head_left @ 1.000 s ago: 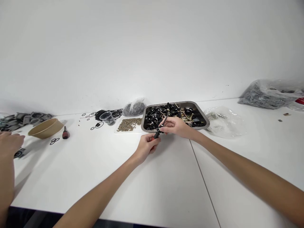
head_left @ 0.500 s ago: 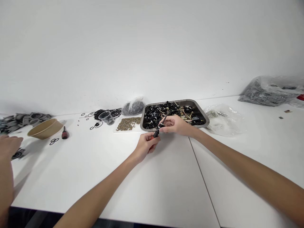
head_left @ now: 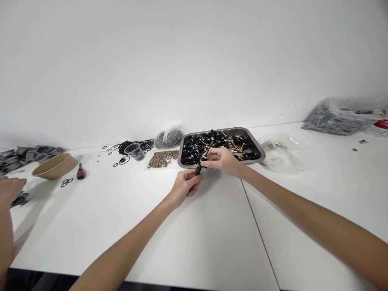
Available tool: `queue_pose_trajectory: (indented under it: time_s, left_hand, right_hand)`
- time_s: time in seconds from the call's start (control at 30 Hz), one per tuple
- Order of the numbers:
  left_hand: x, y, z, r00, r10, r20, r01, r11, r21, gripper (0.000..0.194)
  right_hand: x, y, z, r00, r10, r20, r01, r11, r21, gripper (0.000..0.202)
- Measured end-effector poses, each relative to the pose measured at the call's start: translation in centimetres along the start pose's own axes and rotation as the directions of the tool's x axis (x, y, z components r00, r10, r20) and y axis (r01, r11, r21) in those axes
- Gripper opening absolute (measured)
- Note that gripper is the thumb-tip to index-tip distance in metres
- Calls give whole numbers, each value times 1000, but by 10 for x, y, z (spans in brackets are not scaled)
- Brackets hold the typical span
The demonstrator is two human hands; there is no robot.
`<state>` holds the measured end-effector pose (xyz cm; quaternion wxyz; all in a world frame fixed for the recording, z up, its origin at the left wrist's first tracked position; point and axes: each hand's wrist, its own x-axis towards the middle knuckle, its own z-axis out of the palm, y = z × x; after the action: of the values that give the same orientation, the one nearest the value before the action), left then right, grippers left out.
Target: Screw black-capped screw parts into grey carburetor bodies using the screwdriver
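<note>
My left hand [head_left: 183, 186] is closed round the red and black handle of a screwdriver [head_left: 197, 170]. Its dark shaft points up and away, over the near rim of a metal tray [head_left: 254, 141]. Right at the shaft, my right hand [head_left: 223, 159] pinches a small dark part whose kind I cannot make out, mostly covered by the fingers. The tray holds a heap of black plastic parts [head_left: 194, 147] and brass-coloured pins or screws [head_left: 238, 146].
Small brass pieces [head_left: 160, 157] lie left of the tray, near a plastic cup [head_left: 135, 151] and black rings [head_left: 124, 160]. A tan bowl [head_left: 54, 165] and red-handled tool [head_left: 80, 173] stand farther left, by another person's hand [head_left: 10, 188]. Plastic bags [head_left: 285, 155] lie right.
The whole view has shifted slightly, so things sit a little farther left. Both hands keep their hold at the screwdriver, with the right fingers slightly nearer its handle.
</note>
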<state>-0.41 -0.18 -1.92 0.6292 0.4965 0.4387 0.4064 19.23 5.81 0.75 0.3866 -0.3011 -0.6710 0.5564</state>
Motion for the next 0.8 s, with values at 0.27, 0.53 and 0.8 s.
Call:
queue_pose_trajectory:
  time_s: [0.27, 0.53, 0.8]
  left_hand:
    - [-1, -1, -1, 1000, 10, 11, -10, 1000, -2, 24]
    - [-1, 1, -1, 1000, -5, 4, 5, 1000, 2, 24]
    - [0, 1, -1, 1000, 4, 24, -4, 1000, 14, 24]
  right_hand:
    - [1, 0, 3, 998, -7, -60, 6, 1000, -16, 36]
    - [2, 0, -6, 996, 33, 82, -18, 984, -177, 46]
    - [2, -2, -8, 994, 40, 98, -20, 981, -191, 49]
